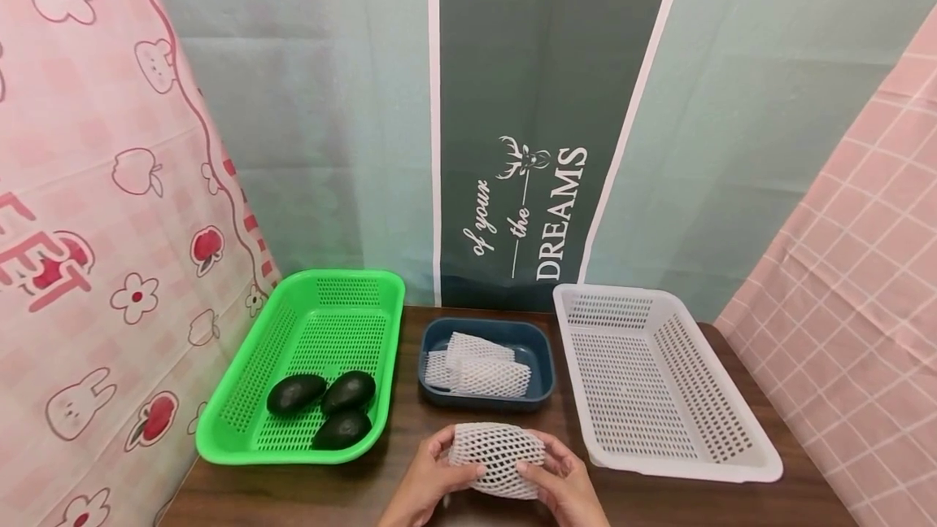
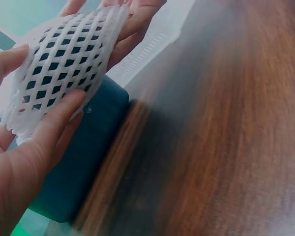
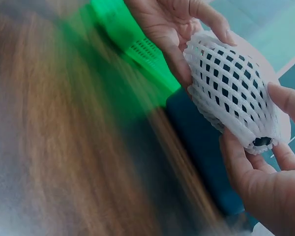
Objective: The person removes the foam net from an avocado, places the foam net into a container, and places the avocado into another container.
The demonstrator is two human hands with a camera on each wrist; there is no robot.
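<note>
A white foam net sleeve (image 1: 498, 462) is held between both hands above the front of the table. Inside it sits a dark avocado (image 3: 262, 141), seen through the mesh and at one open end in the right wrist view. My left hand (image 1: 433, 474) grips the left end of the sleeved fruit, thumb on the near side. At the other end my right hand (image 1: 562, 480) pinches it with thumb and fingers. Three dark avocados, one of them this avocado (image 1: 296, 394), lie in the green basket (image 1: 241, 455) on the left.
Behind the hands stands a blue bin (image 1: 486, 405) with several foam net sleeves (image 1: 483, 368) in it. A white basket (image 1: 688, 468) stands on the right of the brown table (image 1: 659, 503). Printed cloths hang behind and at both sides.
</note>
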